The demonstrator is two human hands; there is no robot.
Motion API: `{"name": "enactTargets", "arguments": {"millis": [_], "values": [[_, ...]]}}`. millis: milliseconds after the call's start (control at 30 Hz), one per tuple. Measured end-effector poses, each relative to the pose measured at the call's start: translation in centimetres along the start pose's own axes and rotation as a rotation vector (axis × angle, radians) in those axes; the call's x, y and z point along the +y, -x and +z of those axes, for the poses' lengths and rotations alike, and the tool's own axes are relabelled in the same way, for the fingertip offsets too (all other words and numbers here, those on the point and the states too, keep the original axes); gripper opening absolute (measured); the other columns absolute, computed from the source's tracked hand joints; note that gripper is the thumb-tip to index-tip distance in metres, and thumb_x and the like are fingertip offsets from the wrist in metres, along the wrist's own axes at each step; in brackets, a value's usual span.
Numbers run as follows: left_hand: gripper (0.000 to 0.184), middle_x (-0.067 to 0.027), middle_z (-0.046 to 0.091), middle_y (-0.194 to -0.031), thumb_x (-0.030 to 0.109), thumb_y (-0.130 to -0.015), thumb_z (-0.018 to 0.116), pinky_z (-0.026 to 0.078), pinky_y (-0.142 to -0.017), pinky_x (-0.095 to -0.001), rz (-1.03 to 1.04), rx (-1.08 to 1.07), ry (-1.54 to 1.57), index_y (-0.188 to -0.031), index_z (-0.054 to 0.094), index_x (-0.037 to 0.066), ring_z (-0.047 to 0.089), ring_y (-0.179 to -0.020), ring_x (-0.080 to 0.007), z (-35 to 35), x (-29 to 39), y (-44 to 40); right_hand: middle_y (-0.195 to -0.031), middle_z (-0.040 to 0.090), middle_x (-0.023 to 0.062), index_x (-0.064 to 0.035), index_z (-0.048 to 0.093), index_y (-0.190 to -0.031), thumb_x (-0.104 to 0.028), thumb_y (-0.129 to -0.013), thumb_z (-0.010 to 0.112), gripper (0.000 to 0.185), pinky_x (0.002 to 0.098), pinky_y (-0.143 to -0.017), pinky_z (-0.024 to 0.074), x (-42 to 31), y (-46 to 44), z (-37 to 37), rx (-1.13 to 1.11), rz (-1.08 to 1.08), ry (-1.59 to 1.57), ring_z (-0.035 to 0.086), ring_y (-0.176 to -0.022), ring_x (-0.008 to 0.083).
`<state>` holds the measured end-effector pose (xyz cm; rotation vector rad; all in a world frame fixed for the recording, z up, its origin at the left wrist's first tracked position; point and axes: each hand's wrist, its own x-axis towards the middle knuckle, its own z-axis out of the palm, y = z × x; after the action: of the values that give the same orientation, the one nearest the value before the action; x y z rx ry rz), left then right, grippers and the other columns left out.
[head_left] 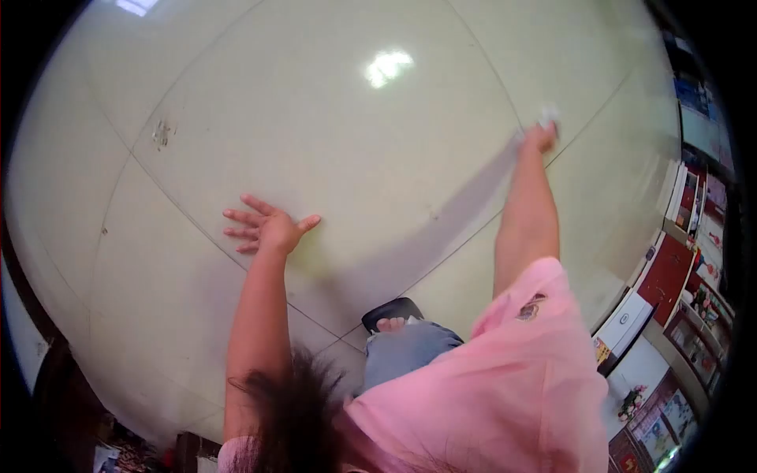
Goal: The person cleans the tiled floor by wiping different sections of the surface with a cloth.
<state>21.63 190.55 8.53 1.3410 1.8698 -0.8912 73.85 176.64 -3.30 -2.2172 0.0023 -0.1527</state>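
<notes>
My left hand (270, 226) is open, its fingers spread and its palm down on the glossy pale tile floor (339, 150). Farther out on the right, my right hand (540, 138) reaches across the floor with its fingers closed on a small white wad (550, 118). That wad is blurred by motion; cloth or tissue, I cannot tell which. Part of the right hand's fingers is smeared too. A dark scuffed mark (162, 135) shows on the tile up and left of my left hand.
A foot in a dark slipper (386, 314) rests on the floor below the hands, beside a jeans-covered knee. Cabinets and shelves, one with a dark red door (666, 268), line the right side. Dark furniture (67, 394) stands at lower left.
</notes>
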Motion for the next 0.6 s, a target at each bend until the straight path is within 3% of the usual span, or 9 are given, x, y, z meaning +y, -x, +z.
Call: {"name": "enactTargets", "arguments": {"millis": [33, 100, 167, 200, 233, 300, 333, 400, 600], "values": [[0.138, -0.0344, -0.031, -0.128, 0.058, -0.053, 0.074, 0.005, -0.094, -0.0672, 0.005, -0.001, -0.007, -0.129, -0.027, 0.003, -0.020, -0.120, -0.0556, 0.0, 0.1, 0.0, -0.110, 0.055, 0.0167, 0.0011, 0.055, -0.104, -0.002, -0.078, 0.043, 0.028, 0.0357, -0.092, 0.0382, -4.0, 2.7, 3.3, 0.013, -0.248, 0.153, 0.051, -0.104, 0.0274], [0.138, -0.0337, -0.031, -0.129, 0.058, -0.053, 0.074, 0.006, -0.095, -0.0662, -0.039, -0.025, -0.024, -0.129, -0.027, 0.003, -0.020, -0.121, -0.0545, -0.2, 0.4, 0.1, -0.109, 0.055, 0.0179, -0.0001, 0.056, -0.102, 0.001, -0.073, 0.046, 0.031, 0.0388, -0.091, 0.0384, -8.3, 6.7, 8.7, -0.009, -0.588, 0.204, 0.050, -0.105, 0.0321], [0.139, -0.0335, -0.031, -0.129, 0.058, -0.052, 0.074, 0.007, -0.095, -0.0655, -0.051, -0.028, -0.042, -0.129, -0.028, 0.004, -0.019, -0.121, -0.0543, -0.4, 0.3, 0.0, -0.103, 0.056, 0.0162, -0.0031, 0.057, -0.098, -0.003, -0.076, 0.044, 0.025, 0.0384, -0.086, 0.0402, -13.6, 13.8, 11.1, -0.080, -0.806, 0.152, 0.052, -0.098, 0.0328], [0.139, -0.0333, -0.031, -0.129, 0.059, -0.052, 0.074, 0.007, -0.096, -0.0649, -0.063, -0.041, -0.054, -0.129, -0.028, 0.004, -0.019, -0.121, -0.0540, -0.5, 0.5, 0.0, -0.094, 0.056, 0.0170, -0.0035, 0.056, -0.095, -0.010, -0.081, 0.041, 0.021, 0.0404, -0.077, 0.0409, -17.9, 17.7, 10.3, -0.375, -0.443, 0.039, 0.052, -0.088, 0.0335], [0.139, -0.0333, -0.031, -0.129, 0.059, -0.052, 0.074, 0.007, -0.096, -0.0649, -0.042, -0.032, -0.047, -0.129, -0.028, 0.004, -0.019, -0.121, -0.0540, -0.7, 0.7, 0.0, -0.088, 0.055, 0.0183, -0.0033, 0.054, -0.091, -0.016, -0.084, 0.038, 0.022, 0.0423, -0.070, 0.0395, -18.5, 20.3, 11.4, -0.433, -0.616, -0.109, 0.051, -0.081, 0.0343], [0.139, -0.0323, -0.032, -0.129, 0.058, -0.052, 0.074, 0.007, -0.097, -0.0641, -0.087, -0.085, -0.052, -0.129, -0.028, 0.005, -0.019, -0.122, -0.0533, -1.0, 0.7, 0.1, -0.091, 0.056, 0.0170, -0.0070, 0.056, -0.094, -0.011, -0.080, 0.041, 0.021, 0.0420, -0.075, 0.0397, -19.5, 26.4, 11.7, -0.641, -0.771, -0.081, 0.052, -0.084, 0.0345], [0.139, -0.0313, -0.031, -0.130, 0.057, -0.052, 0.075, 0.006, -0.097, -0.0633, -0.073, -0.063, -0.023, -0.130, -0.027, 0.006, -0.019, -0.122, -0.0524, -0.8, 0.5, 0.1, -0.103, 0.055, 0.0147, -0.0081, 0.054, -0.105, -0.007, -0.076, 0.044, 0.031, 0.0418, -0.083, 0.0380, -18.6, 28.9, 12.4, -0.770, -0.968, 0.002, 0.050, -0.093, 0.0336], [0.139, -0.0311, -0.032, -0.130, 0.055, -0.051, 0.076, 0.005, -0.097, -0.0633, -0.072, -0.072, 0.015, -0.131, -0.026, 0.006, -0.020, -0.122, -0.0522, -1.0, 0.2, 0.5, -0.116, 0.050, 0.0112, -0.0098, 0.052, -0.114, -0.004, -0.072, 0.047, 0.043, 0.0424, -0.091, 0.0343, -19.9, 33.4, 9.7, -0.820, -1.081, 0.007, 0.043, -0.104, 0.0337], [0.139, -0.0307, -0.030, -0.132, 0.047, -0.050, 0.081, 0.003, -0.098, -0.0627, -0.050, -0.120, 0.024, -0.132, -0.024, 0.007, -0.020, -0.122, -0.0515, -1.8, 0.0, 0.1, -0.125, 0.044, 0.0089, -0.0144, 0.045, -0.123, 0.003, -0.070, 0.047, 0.055, 0.0430, -0.095, 0.0311, -19.7, 33.2, 10.0, -0.951, -1.033, 0.120, 0.037, -0.111, 0.0353]]}}
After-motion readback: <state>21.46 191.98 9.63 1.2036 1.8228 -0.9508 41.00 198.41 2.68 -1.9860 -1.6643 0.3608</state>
